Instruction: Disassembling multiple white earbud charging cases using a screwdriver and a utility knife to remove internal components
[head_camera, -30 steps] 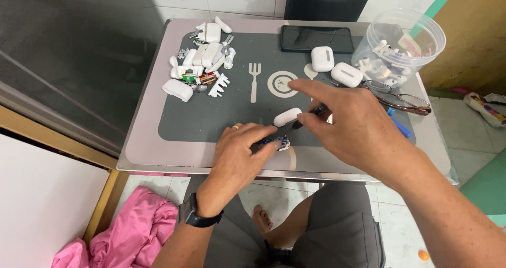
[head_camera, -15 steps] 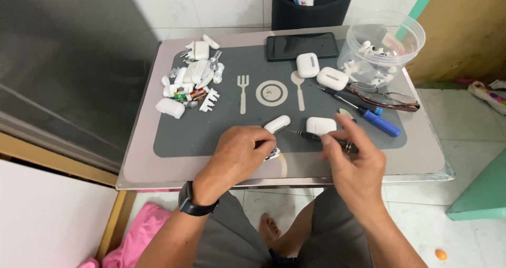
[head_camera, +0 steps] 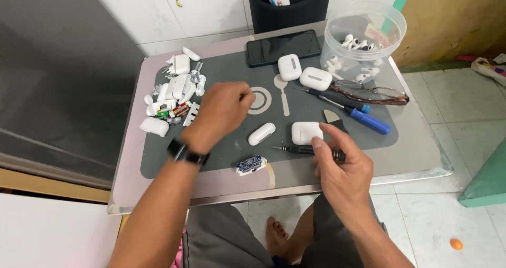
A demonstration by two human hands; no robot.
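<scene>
Hovering over the grey mat (head_camera: pixel 221 152), your left hand (head_camera: pixel 224 110) hangs above its middle with the fingers curled in toward the palm; you cannot tell from this angle whether they pinch anything. A dark watch (head_camera: pixel 185 152) sits on that wrist. Your right hand (head_camera: pixel 342 168) is at the mat's near right edge, thumb and fingers pinching a thin dark screwdriver (head_camera: pixel 295 150) by its knurled end, the shaft lying along the mat and pointing left. Just beyond that tool lies a white case (head_camera: pixel 306 132), and to its left a white lid (head_camera: pixel 261 133), the two close but apart. A small blue circuit board (head_camera: pixel 251 164) rests near the front edge of the mat, between your two arms. At the far left of the mat sits a pile of white parts (head_camera: pixel 176 96), just left of your left hand. Two more cases (head_camera: pixel 301 73) stand near the far edge, beside a black phone (head_camera: pixel 283 47). A blue screwdriver (head_camera: pixel 363 118) lies right of the white case, with glasses (head_camera: pixel 371 93) just behind it. A clear tub (head_camera: pixel 363 41) holding white earbuds stands at the far right corner of the surface (head_camera: pixel 411 147). A black bin (head_camera: pixel 290 4) stands behind the surface against the wall
</scene>
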